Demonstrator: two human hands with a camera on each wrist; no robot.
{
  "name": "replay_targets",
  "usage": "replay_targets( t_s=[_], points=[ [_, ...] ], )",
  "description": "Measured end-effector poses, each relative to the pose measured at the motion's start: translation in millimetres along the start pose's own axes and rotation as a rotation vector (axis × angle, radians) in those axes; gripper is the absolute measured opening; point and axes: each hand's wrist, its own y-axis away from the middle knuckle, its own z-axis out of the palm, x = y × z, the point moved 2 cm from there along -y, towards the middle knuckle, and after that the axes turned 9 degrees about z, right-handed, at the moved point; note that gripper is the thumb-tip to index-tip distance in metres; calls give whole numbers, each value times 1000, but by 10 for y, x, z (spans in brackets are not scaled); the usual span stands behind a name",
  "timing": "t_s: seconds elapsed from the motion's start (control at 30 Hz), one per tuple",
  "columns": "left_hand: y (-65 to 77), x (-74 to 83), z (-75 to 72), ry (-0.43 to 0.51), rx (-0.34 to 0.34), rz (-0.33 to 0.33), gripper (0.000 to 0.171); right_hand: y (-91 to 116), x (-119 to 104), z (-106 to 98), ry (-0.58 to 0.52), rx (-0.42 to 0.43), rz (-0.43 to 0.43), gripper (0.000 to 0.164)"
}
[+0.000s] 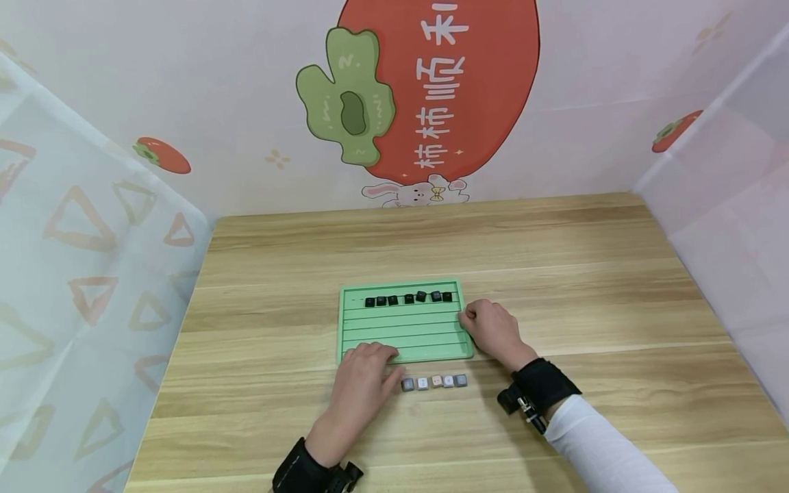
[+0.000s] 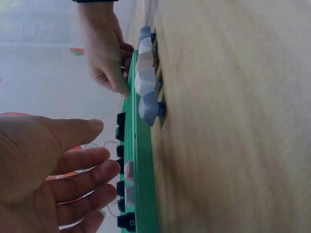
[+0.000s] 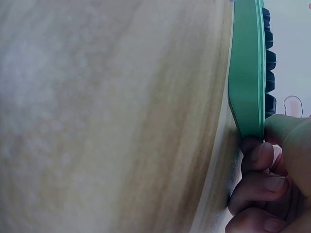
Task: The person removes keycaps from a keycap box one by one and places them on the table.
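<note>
A wood-grain table [image 1: 585, 274] is backed by a printed backdrop [image 1: 246, 103], w/ more sheeting hung at left & right. The green tray [image 1: 401, 334], ruled w/ parallel ridges, is set mid-table, toward the near side. Seven black keycaps [image 1: 392, 300] are lined up along its far part, unevenly spaced & a couple turned askew. On the bare wood just beyond the tray's near edge, five coloured keycaps [image 1: 436, 381] (grey, white, peach, white, grey) are laid in a row. Two pale keycaps [image 2: 129, 171], masked in the head view, are seen on the tray from the left wrist.

The tray's right edge is pinched by the right hand [image 1: 496, 331], thumb on top, fingers curled at the side. Nothing is seen held by the left hand [image 1: 364, 376]; its fingers are loosely extended over the near left corner, thumb by the leftmost grey cap.

For the step in hand, apparently cap placing w/ the tray braced, a light, steady hold is advised at right, so the black row isn't jolted. Caps are best taken singly, by the sides, & lowered level btwn ridges.
</note>
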Motion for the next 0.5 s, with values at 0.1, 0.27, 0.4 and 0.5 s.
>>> replay_targets(
  t_s=[0.1, 0.27, 0.4, 0.5],
  points=[
    [-10, -21, -22, -4, 19, 3, 25, -5, 1, 5, 4, 0, 5, 46],
    [-18, -45, -36, -10, 36, 0, 25, -14, 10, 18, 16, -2, 18, 45],
    [-21, -58, -39, -8, 46, -10, 25, -14, 7, 19, 13, -4, 20, 46],
    [-27, -71, -40, -5, 54, -19, 24, -10, 3, 15, 5, -2, 15, 46]
  ],
)
